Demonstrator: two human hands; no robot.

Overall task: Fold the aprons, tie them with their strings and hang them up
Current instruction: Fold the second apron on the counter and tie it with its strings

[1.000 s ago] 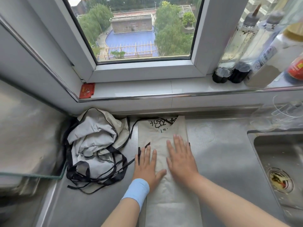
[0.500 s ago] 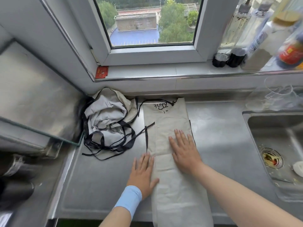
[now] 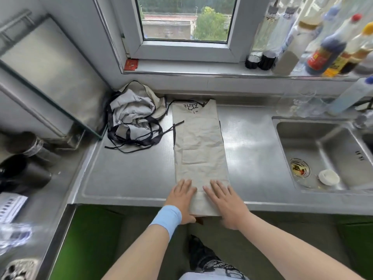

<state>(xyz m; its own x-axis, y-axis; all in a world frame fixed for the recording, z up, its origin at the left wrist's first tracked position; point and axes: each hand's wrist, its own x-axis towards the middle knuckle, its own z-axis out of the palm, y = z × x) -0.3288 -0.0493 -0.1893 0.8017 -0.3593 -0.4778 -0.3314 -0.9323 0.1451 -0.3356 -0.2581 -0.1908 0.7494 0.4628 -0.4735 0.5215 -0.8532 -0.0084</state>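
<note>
Both hands, left and right, flat on apron hem, gripping nothing. Hem overhangs worktop edge; could slide off, unfold.

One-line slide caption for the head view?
Left hand and right hand press the near end of a folded beige apron on the steel counter; crumpled apron pile beside it.
</note>
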